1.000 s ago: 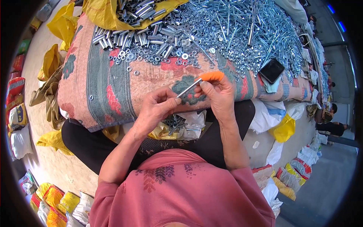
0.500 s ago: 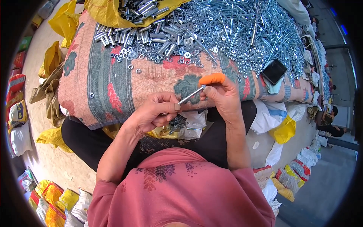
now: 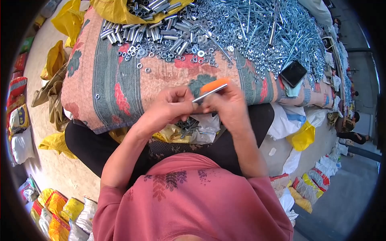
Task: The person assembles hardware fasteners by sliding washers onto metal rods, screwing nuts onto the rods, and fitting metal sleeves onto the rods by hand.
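My left hand (image 3: 169,107) pinches the near end of a slim silver metal rod (image 3: 211,92) between thumb and fingers. The rod slants up to the right above the cushion's front edge; whether it is a hollow sleeve or a bolt is unclear. Just right of it is my right hand (image 3: 231,106), blurred by motion, with an orange cover (image 3: 214,85) on one finger. The rod's far end crosses in front of that cover. The right fingertips are smeared and partly hidden. Below the hands, several metal bolts (image 3: 188,125) lie on a yellow and white plastic bag (image 3: 172,134) in my lap.
A floral padded cushion (image 3: 161,80) fills the space ahead, heaped with washers and nuts (image 3: 225,32), long bolts (image 3: 297,36) and metal sleeves (image 3: 134,34). A black wallet-like object (image 3: 292,73) rests at its right. Filled sacks (image 3: 58,207) line the floor at left.
My right hand has moved left and slightly down, closer to my left hand. The rod now lies flatter and higher, and the bolt head seen at its far end no longer shows.
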Tool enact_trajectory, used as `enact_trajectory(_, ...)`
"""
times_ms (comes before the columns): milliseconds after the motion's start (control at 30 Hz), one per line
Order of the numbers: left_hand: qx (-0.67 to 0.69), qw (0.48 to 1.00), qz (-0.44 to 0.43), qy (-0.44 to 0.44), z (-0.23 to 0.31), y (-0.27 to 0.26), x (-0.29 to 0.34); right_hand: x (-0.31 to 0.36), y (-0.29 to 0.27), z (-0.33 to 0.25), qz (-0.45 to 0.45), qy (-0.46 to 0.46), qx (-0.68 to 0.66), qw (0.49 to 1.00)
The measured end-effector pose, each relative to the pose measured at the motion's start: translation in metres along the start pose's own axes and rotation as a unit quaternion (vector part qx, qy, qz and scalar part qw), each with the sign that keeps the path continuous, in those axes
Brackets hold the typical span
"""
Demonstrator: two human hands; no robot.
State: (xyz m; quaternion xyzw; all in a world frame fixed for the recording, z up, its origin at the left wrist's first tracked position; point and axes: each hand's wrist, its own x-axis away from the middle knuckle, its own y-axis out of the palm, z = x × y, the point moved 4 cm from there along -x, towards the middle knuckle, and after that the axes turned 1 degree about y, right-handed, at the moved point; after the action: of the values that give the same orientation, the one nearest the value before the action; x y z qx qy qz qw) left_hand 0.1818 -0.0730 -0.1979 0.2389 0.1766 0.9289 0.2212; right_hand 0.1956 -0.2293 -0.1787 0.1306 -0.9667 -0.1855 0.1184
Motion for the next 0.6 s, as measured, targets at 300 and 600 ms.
enact_trajectory(300, 0.147, 0.987, 0.009, 0.064, 0.002, 0.019, -0.003, -0.006, -0.002, -0.009, 0.041, -0.035, 0.038, 0.998)
enact_trajectory(600, -0.006, 0.996, 0.029, 0.09, -0.017, 0.01, -0.004, -0.009, -0.022, 0.011, 0.011, 0.004, 0.045, 0.999)
